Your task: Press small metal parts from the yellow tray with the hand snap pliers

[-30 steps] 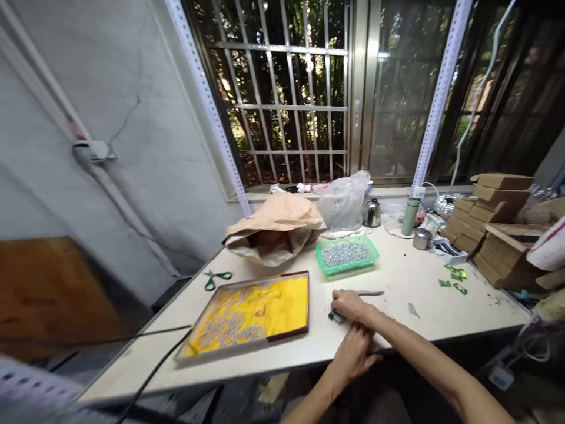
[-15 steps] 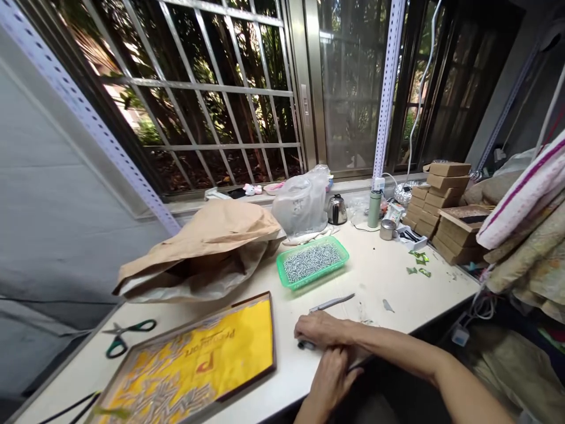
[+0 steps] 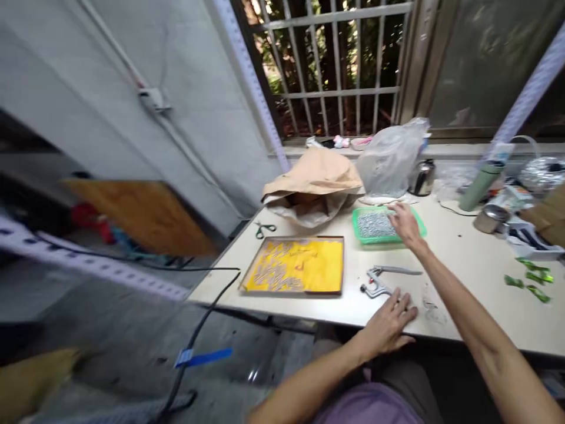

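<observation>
My right hand [image 3: 404, 222] reaches over the right part of a green basket [image 3: 375, 238] filled with small metal pieces; its fingertips are bent down at the pieces, and what they hold, if anything, is too small to tell. My left hand [image 3: 392, 323] lies on the table's front edge with its fingers spread. Just beyond its fingertips is a metal plier-like tool [image 3: 378, 285], lying flat on the table. To the left, a shallow tray with a yellow sheet [image 3: 324, 265] carries many small metal pieces, mostly on its left half.
Green-handled scissors [image 3: 263, 228] lie behind the tray. A brown paper bag [image 3: 324, 168] and a plastic bag [image 3: 391, 159] stand at the back. On the right are a green bottle [image 3: 481, 185], a metal cup [image 3: 491, 218] and green wrappers [image 3: 536, 274]. Black cable hangs over the left edge.
The view has swung left. My right hand has left the tool and moved to the green basket. My left hand now lies spread beside the uncovered tool.
</observation>
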A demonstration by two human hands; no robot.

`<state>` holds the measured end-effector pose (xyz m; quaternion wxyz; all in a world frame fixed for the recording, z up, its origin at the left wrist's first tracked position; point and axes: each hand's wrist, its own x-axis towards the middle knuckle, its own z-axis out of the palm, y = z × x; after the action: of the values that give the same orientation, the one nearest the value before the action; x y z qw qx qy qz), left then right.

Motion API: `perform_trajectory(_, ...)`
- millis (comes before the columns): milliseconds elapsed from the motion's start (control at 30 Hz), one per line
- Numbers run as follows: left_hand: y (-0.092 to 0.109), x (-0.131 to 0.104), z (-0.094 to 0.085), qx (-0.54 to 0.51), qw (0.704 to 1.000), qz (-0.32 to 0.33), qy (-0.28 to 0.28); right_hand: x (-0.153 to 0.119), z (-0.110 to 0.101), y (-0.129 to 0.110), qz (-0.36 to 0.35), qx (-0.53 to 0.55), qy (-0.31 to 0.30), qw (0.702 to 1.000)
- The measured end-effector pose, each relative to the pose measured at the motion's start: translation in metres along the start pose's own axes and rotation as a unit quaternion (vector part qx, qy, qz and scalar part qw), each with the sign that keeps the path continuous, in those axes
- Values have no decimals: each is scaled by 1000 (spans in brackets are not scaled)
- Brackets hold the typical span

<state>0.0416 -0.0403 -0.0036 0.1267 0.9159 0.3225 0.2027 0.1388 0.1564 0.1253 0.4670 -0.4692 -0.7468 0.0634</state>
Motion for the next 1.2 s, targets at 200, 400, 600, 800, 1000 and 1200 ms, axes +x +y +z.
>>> perform_trajectory(200,-35,-40,-48,78,991,-31,108,-109,-32,13,-24,-33,-29,999)
perform_trajectory(400,-154,-122,-146,210,849,-463,144,-225,-64,5,-115,-105,-12,988)
perform_trajectory(600,-188,-177,-192,200,679,-703,75,-245,-43,30,-159,-226,32,961)
perform_trajectory(800,-189,-180,-206,176,691,-701,32,-244,-42,30,-148,-234,22,961)
perform_trajectory(1000,-188,-180,-210,200,710,-674,25,-232,-46,12,-153,-251,53,954)
perform_trajectory(1200,-188,-192,-200,209,699,-684,16,-227,-48,4,-142,-266,48,952)
